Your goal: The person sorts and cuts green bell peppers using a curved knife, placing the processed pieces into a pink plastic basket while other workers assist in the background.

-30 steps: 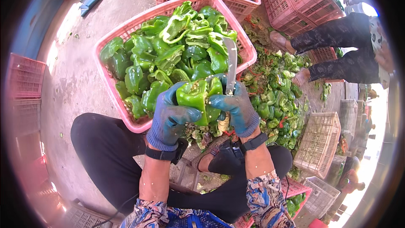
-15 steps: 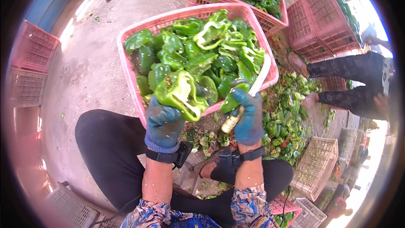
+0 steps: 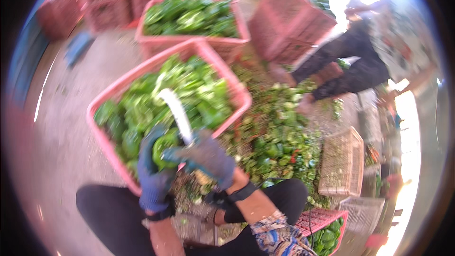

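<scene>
My gloved left hand point(image 3: 154, 178) is wrapped round a green pepper point(image 3: 166, 149) over the near edge of a pink crate point(image 3: 226, 70). In my gloved right hand point(image 3: 208, 156) is a knife point(image 3: 175, 111); its pale curved blade points up and away over the crate, and its handle is mostly hidden by the fingers. Right fingertips press against the pepper, so both hands meet at it. Cut, opened green peppers point(image 3: 196, 80) heap the crate. Motion smears the picture somewhat.
Behind stands another pepper-filled pink crate point(image 3: 189, 41), with stacked pink crates point(image 3: 284, 23) right of it. Pepper scraps point(image 3: 279, 142) cover the floor to my right. A co-worker's legs point(image 3: 350, 71) are beyond them. A beige crate point(image 3: 342, 161) sits at far right.
The view has swung, so the crate appears lower and further left. The opened pepper has left my left hand, which now holds another pepper. My right hand has come across to it with the knife.
</scene>
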`<action>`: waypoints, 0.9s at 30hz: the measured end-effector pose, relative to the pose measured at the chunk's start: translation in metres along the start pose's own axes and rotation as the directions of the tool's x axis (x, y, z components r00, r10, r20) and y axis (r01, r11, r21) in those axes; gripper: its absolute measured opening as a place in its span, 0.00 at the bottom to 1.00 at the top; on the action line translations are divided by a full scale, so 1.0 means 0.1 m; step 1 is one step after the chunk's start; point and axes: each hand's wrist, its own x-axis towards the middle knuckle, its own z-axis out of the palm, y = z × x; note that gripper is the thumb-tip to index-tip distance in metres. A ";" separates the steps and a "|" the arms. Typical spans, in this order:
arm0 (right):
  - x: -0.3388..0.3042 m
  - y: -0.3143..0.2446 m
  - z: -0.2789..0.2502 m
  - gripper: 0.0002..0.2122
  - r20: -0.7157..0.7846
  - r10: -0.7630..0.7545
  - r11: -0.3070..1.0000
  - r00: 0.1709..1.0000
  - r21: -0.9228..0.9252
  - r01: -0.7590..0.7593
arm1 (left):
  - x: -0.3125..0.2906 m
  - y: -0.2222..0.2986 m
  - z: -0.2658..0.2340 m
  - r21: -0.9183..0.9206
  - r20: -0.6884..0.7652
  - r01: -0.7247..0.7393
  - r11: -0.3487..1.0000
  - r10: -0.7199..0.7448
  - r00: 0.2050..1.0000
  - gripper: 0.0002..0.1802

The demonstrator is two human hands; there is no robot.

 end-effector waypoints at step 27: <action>-0.86 0.63 -0.75 0.15 -0.529 -0.400 0.905 0.748 -0.100 0.413 | -0.35 -0.13 1.33 0.491 0.428 -0.464 0.737 0.260 0.865 0.22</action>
